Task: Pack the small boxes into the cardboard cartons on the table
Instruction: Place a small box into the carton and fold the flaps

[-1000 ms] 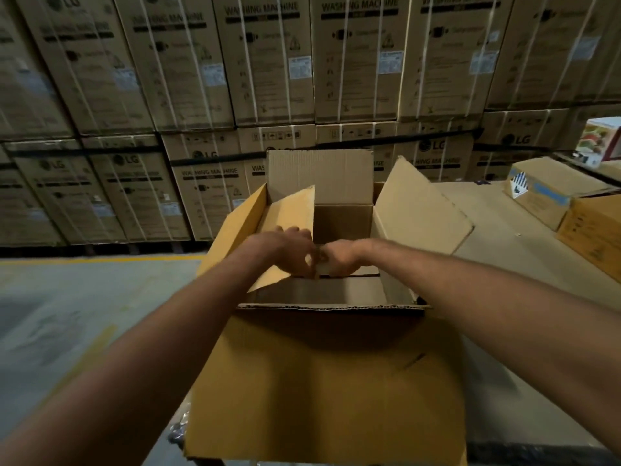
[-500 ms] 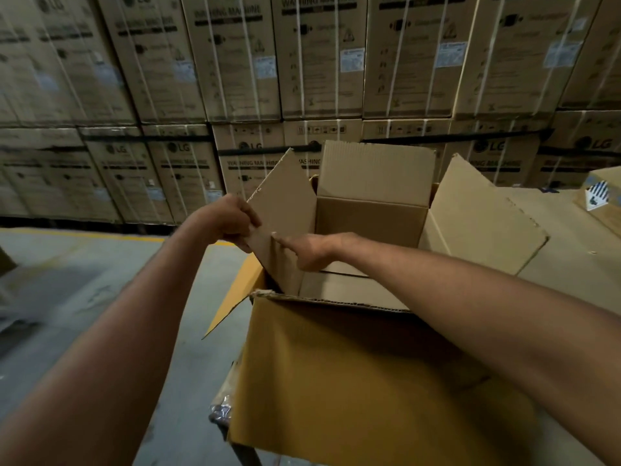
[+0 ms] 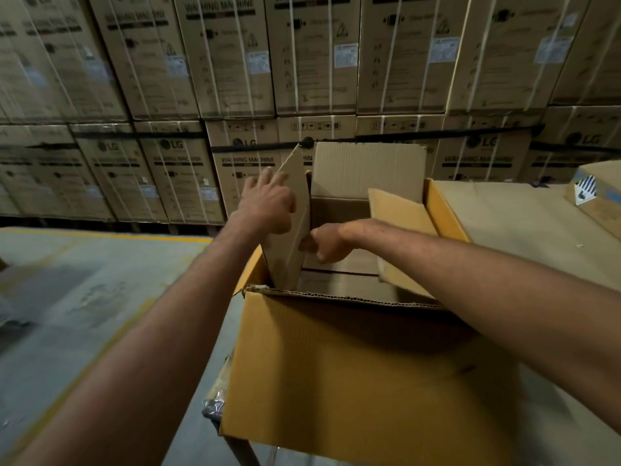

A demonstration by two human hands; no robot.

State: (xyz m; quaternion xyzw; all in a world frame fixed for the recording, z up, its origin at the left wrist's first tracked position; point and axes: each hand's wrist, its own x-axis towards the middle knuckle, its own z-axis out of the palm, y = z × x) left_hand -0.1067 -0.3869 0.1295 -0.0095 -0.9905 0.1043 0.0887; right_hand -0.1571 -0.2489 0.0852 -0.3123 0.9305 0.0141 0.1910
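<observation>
A large open cardboard carton [image 3: 353, 371] stands at the table's near left corner with its flaps up. My left hand [image 3: 268, 205] lies against the outer face of the left flap [image 3: 292, 223], which stands nearly upright, fingers spread along it. My right hand [image 3: 327, 242] is inside the carton just right of that flap, fingers curled against the flap's lower inner side. The far flap [image 3: 368, 169] stands upright and the right flap [image 3: 400, 230] leans inward. No small boxes show inside the carton; its bottom is dark.
The table [image 3: 510, 210] stretches to the right, with a closed carton bearing a blue and white label [image 3: 591, 196] at its far right edge. Stacked washing-machine cartons [image 3: 235, 62] form a wall behind. Concrete floor with a yellow line [image 3: 100, 280] lies to the left.
The left flap has swung from leaning inward to nearly upright. My left hand moved from the flap's edge onto its outer face. The right flap now leans in over the opening.
</observation>
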